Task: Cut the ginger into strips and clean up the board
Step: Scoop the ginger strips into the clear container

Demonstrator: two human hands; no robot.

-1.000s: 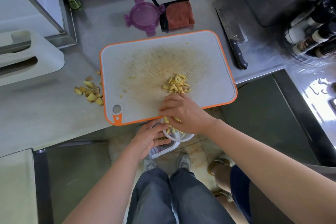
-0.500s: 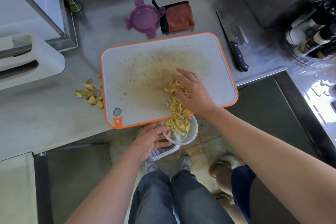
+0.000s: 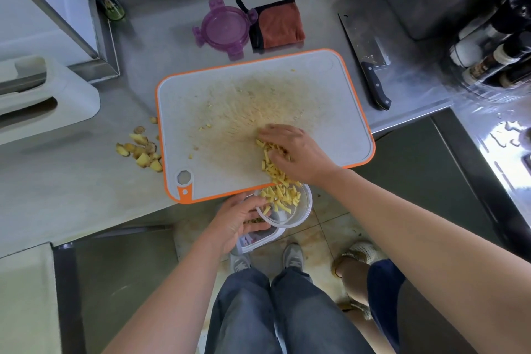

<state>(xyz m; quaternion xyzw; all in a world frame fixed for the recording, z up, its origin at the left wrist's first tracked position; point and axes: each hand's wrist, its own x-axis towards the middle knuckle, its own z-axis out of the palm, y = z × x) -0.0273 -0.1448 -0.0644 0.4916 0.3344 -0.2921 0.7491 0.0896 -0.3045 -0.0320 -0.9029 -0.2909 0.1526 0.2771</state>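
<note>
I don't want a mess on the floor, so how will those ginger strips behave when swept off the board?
The ginger strips are small, loose pieces, so they'll probably scatter rather than slide as one pile. They look light and maybe sticky: stray bits lie on the board. The tub held under the edge should catch most.

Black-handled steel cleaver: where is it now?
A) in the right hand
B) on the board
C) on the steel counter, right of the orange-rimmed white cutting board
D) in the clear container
C: the black-handled steel cleaver lies flat on the steel counter, just past the right edge of the orange-rimmed white cutting board.
</note>
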